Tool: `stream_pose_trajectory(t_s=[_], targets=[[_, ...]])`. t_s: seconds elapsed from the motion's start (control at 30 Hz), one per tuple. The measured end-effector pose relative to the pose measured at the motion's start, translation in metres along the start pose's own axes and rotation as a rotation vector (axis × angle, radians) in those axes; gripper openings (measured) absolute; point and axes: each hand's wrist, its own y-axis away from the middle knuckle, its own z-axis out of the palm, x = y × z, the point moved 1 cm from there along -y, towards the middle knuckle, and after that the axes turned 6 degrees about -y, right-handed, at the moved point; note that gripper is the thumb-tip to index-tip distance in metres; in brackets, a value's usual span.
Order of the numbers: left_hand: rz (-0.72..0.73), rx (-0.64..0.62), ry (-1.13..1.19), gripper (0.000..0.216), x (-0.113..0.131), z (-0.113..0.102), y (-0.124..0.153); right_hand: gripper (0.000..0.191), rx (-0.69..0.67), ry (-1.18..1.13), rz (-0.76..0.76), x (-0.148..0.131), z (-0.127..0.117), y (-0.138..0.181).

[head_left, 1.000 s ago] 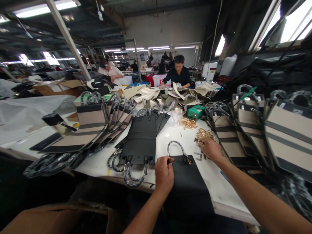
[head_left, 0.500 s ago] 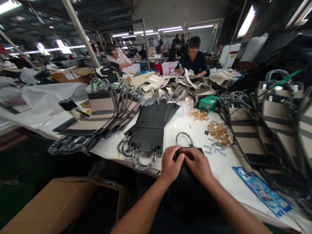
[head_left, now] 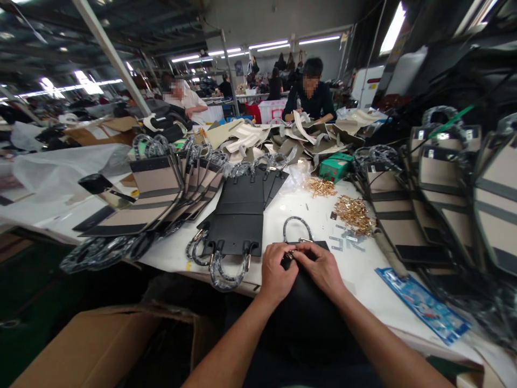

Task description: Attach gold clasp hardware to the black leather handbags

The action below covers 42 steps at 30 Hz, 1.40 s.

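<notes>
My left hand (head_left: 278, 272) and my right hand (head_left: 321, 267) meet at the near edge of the table, fingers closed and tips almost touching. Between them is a small shiny metal fitting (head_left: 288, 255), partly covered by the fingers; its exact kind cannot be made out. Both hands pinch at it over a black bag panel (head_left: 305, 302), which hangs toward my lap. Behind the knuckles, a plastic-wrapped ring handle (head_left: 298, 219) stands up from the panel. To the left lies another black bag panel (head_left: 238, 215) with a wrapped handle (head_left: 228, 272) at its front edge.
Gold metal fittings (head_left: 353, 214) are heaped at right, near flat grey metal plates (head_left: 347, 240) and a green box (head_left: 335, 167). A blue packet (head_left: 424, 304) lies at front right. Bag panels stack both sides. A cardboard box (head_left: 92, 345) stands lower left. A co-worker (head_left: 310, 97) sits opposite.
My view has turned slightly right, so the scene sits further left. The coppery face of the fitting showed between my fingers before; now it is mostly hidden by my fingertips.
</notes>
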Motion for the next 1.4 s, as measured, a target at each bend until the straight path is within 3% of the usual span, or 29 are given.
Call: stream_pose_trajectory(t_s=[0.13,0.33,0.5,0.73,0.83,1.1,1.27,1.4], targets=[[0.063,0.015,-0.059,0.016,-0.006,0.003,-0.004,0.017,0.006,0.029,-0.081,0.001,-0.001,-0.001],[0.102,0.01,-0.108,0.03,-0.012,0.006,-0.004,0.024,-0.053,0.138,-0.187,-0.004,-0.002,0.0],[0.02,-0.054,-0.039,0.029,-0.01,0.004,-0.007,0.047,-0.024,0.135,-0.086,-0.007,0.0,0.004],[-0.055,-0.065,0.105,0.027,-0.013,0.0,-0.009,0.026,0.07,0.178,-0.164,-0.002,0.001,0.001],[-0.117,-0.07,0.199,0.023,-0.017,-0.002,-0.008,0.014,0.049,0.193,-0.153,-0.005,0.002,0.001],[-0.215,-0.059,0.21,0.019,-0.021,-0.001,-0.008,0.015,0.009,0.148,-0.157,-0.01,0.001,0.0],[-0.224,-0.095,0.147,0.027,-0.02,-0.003,-0.009,0.013,0.065,0.196,-0.163,-0.01,0.004,0.001],[-0.306,-0.1,0.106,0.038,-0.032,0.001,-0.016,0.008,0.069,0.252,-0.184,-0.004,0.007,-0.003]])
